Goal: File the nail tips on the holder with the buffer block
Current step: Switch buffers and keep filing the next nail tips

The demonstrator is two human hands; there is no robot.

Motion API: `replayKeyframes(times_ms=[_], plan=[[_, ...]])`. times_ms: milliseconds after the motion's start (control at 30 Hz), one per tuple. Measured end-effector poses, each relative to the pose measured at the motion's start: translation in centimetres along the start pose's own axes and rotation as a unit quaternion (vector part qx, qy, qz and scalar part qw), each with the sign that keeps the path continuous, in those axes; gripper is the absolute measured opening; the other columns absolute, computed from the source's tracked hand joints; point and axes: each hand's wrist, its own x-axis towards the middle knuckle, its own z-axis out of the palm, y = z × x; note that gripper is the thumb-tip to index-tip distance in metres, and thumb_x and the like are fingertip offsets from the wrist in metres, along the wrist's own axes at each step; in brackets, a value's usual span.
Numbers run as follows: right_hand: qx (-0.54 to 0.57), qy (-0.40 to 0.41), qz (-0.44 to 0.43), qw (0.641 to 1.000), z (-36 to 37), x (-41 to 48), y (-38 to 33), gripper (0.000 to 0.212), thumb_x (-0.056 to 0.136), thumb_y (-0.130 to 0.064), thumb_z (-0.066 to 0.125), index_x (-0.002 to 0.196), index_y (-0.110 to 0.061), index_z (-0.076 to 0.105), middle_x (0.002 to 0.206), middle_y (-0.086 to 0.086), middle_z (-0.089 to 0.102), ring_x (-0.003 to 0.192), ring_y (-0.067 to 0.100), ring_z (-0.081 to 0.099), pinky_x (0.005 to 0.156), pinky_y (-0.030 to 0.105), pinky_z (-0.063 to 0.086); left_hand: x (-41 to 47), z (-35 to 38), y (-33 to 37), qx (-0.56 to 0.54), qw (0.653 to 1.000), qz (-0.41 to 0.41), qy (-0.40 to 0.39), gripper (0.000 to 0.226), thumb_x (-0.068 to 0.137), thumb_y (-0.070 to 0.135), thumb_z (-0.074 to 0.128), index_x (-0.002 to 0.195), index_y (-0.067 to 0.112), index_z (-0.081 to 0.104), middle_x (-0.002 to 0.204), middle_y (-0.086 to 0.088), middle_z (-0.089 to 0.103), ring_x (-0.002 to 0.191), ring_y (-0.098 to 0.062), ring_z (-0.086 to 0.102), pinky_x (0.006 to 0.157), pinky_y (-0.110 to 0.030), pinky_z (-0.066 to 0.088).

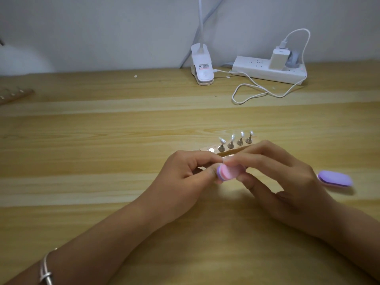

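Left hand (183, 175) and right hand (283, 177) pinch the buffer block (231, 173) (pink, purple-edged). Holder (212, 150) bearing four nail tips (233, 137) stands just behind.

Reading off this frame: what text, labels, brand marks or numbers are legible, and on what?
Nothing is legible.
clip lamp: label with red and dark print, too blurred to read.
charger on the power strip: faint mark, too small to read.
buffer block and holder: no text shows.

Pink-and-purple layered buffer block (291, 172), lilac oval pad (335, 178), pale wood-grain table (102, 130), white power strip (257, 71), silver bracelet (45, 272)
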Motion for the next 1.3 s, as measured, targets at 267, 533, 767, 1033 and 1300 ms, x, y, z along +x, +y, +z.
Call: replayKeyframes(times_ms=[267, 533, 767, 1033, 1300], plan=[[0.005, 0.004, 0.016, 1.0, 0.1, 0.3, 0.2, 0.022, 0.094, 0.001, 0.064, 0.115, 0.0, 0.07, 0.103, 0.01, 0.065, 0.095, 0.021, 0.065, 0.086, 0.032, 0.053, 0.0, 0.2, -0.3, -0.001, 1.0, -0.007, 0.013, 0.018, 0.091, 0.015, 0.058, 0.087, 0.011, 0.076, 0.078, -0.008, 0.07, 0.077, -0.036, 0.062, 0.071, -0.051, 0.049], [-0.009, 0.093, 0.106, 0.99, 0.2, 0.7, 1.1, 0.02, 0.092, 0.005, 0.068, 0.11, -0.004, 0.07, 0.105, 0.004, 0.069, 0.098, 0.021, 0.068, 0.083, 0.04, 0.056, 0.0, 0.1, 0.2, -0.018, 1.0, -0.018, -0.002, 0.019, 0.09, 0.017, 0.059, 0.083, 0.008, 0.074, 0.072, -0.001, 0.07, 0.076, -0.008, 0.06, 0.075, -0.033, 0.048], [0.004, 0.035, -0.006, 0.999, 0.3, 0.1, -0.2, 0.037, 0.093, 0.006, 0.06, 0.126, -0.01, 0.063, 0.117, 0.01, 0.062, 0.109, 0.021, 0.063, 0.096, 0.03, 0.05, -0.1, 0.1, 0.1, 0.012, 1.0, 0.013, -0.026, 0.025, 0.099, 0.015, 0.052, 0.086, 0.007, 0.072, 0.082, -0.003, 0.073, 0.087, -0.029, 0.067, 0.087, -0.049, 0.049], [-0.034, 0.042, -0.01, 0.998, 0.3, 0.2, -0.6, 0.03, 0.093, 0.005, 0.061, 0.121, -0.006, 0.065, 0.111, 0.012, 0.063, 0.103, 0.021, 0.063, 0.094, 0.029, 0.05, -0.1, 0.1, 0.2, 0.024, 0.999, 0.027, -0.03, 0.027, 0.098, 0.019, 0.052, 0.079, 0.012, 0.07, 0.077, 0.001, 0.07, 0.081, -0.02, 0.065, 0.08, -0.039, 0.05], [-0.037, 0.047, -0.002, 0.998, 0.3, 0.2, -0.5, 0.031, 0.09, 0.004, 0.065, 0.119, -0.006, 0.067, 0.11, 0.012, 0.064, 0.103, 0.02, 0.064, 0.094, 0.028, 0.049, -0.1, 0.0, 0.2, 0.006, 0.999, 0.022, -0.038, 0.026, 0.098, 0.018, 0.052, 0.079, 0.013, 0.069, 0.076, 0.001, 0.069, 0.08, -0.017, 0.064, 0.079, -0.033, 0.048]])
